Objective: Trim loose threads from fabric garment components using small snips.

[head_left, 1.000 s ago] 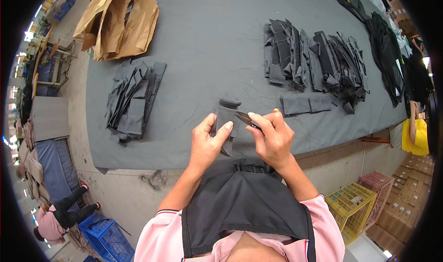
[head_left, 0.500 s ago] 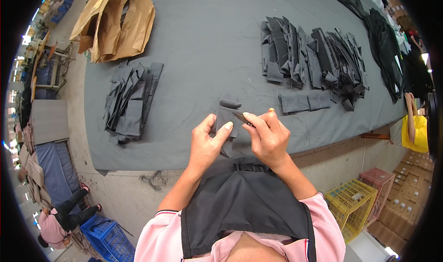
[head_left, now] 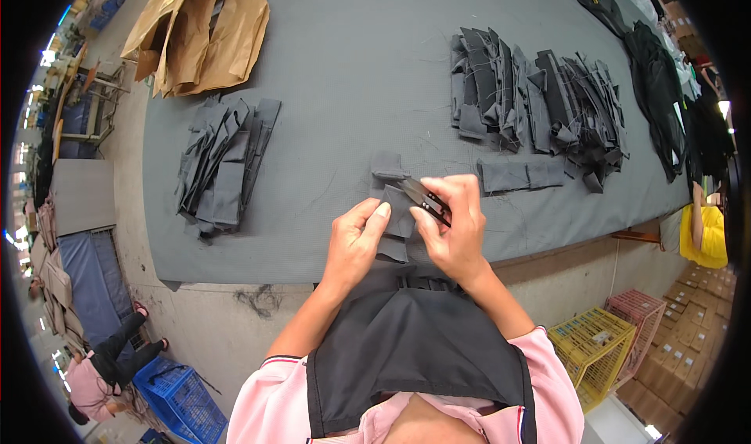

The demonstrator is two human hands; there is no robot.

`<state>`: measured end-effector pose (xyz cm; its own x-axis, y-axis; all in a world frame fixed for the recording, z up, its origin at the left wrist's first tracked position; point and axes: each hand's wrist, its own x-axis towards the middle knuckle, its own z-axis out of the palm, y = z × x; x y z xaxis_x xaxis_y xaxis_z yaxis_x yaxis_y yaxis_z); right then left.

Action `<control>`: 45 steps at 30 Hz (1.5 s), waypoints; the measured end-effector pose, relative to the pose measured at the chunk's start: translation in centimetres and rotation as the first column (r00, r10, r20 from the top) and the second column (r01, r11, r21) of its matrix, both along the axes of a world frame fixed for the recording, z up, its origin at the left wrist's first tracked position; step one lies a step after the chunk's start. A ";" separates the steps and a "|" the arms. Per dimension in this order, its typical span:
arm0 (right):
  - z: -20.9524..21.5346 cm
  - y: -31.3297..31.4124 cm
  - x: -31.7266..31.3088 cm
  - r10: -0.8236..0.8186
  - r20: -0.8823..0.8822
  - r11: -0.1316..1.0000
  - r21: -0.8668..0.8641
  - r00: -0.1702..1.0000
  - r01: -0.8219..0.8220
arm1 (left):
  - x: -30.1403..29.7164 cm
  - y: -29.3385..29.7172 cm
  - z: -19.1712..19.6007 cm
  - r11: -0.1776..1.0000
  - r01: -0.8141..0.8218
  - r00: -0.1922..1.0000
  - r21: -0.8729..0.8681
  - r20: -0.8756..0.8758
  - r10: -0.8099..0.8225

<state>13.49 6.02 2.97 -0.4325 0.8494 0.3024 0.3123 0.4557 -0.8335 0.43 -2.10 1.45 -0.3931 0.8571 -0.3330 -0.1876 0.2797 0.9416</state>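
Observation:
Just above the near edge of the table, my left hand point(head_left: 353, 239) pinches a dark grey fabric strip point(head_left: 399, 213) between thumb and fingers. The strip is folded, with one flap at its far end and another hanging below. My right hand point(head_left: 458, 226) is closed round black thread snips point(head_left: 426, 202), whose blades point at the strip's upper fold. Whether the blades touch the cloth I cannot tell. Right of my hands, a single folded grey strip point(head_left: 521, 175) lies flat on the table.
Grey cloth covers the table point(head_left: 344, 76). A pile of strips point(head_left: 219, 166) lies left, a larger pile point(head_left: 540, 100) right, with loose threads around. A brown paper bag point(head_left: 207, 45) stands far left, black garments point(head_left: 657, 92) far right. Crates point(head_left: 592, 346) sit on the floor; a yellow-sleeved person point(head_left: 700, 229) is at right.
The snips have turned and show more fully in my right hand, whose raised finger has come down. The strip's flaps have shifted, and its lower flap has spread out.

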 end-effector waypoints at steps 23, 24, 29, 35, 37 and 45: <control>0.8 -0.3 2.1 0.015 -0.005 0.999 0.046 1.000 -0.015 | -0.2 0.4 -0.8 0.997 -0.021 0.980 0.073 -0.197 0.035; 0.7 -0.1 2.1 0.017 -0.004 0.999 0.044 1.000 -0.017 | -0.4 0.4 -0.9 0.997 -0.023 0.980 0.071 -0.196 0.036; -0.9 0.3 0.9 0.208 -0.029 0.975 -0.079 0.978 -0.209 | -0.2 0.6 -0.8 0.999 -0.034 0.972 0.022 0.232 0.027; -2.6 2.3 -1.3 -0.106 -0.393 0.473 -0.828 0.914 -0.301 | 0.1 0.3 0.0 0.994 0.110 0.967 0.018 0.228 -0.111; -3.3 2.2 -1.4 -0.090 -0.352 0.529 -0.809 0.932 -0.254 | -0.3 0.9 -1.9 0.998 0.051 0.978 -0.045 0.203 -0.041; -2.4 -1.1 3.5 0.001 -0.039 0.940 -0.341 0.999 -0.014 | 0.0 1.4 -2.1 0.981 -0.167 0.968 -0.098 0.174 0.182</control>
<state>16.98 4.96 0.61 -0.4329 0.9014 0.0107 0.2758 0.1437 -0.9504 0.39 -0.74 -0.65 -0.4608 0.7475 -0.4784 -0.4055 0.3021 0.8627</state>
